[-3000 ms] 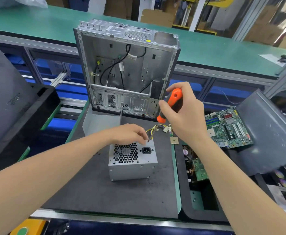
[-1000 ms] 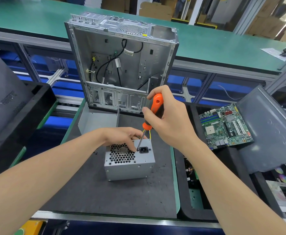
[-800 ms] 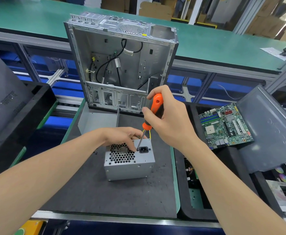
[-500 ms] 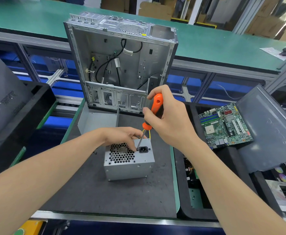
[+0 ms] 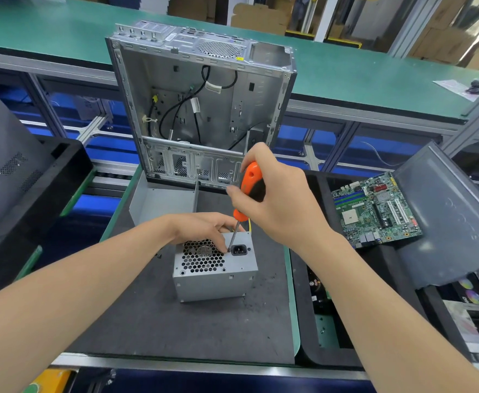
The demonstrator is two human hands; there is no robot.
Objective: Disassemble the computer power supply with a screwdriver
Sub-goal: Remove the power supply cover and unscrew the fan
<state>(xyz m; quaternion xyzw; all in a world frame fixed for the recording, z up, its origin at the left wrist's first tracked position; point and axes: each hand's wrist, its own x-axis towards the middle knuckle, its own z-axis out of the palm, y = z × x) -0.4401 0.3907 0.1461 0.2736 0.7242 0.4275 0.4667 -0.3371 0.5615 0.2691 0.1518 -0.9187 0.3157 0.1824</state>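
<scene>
screwdriver (image 5: 241, 214) | steep, tip down on power supply (image 5: 215, 276) | right hand (image 5: 283, 202) grips

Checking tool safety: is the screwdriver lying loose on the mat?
No, the right hand grips the screwdriver, its tip on the power supply beside its socket.
</scene>
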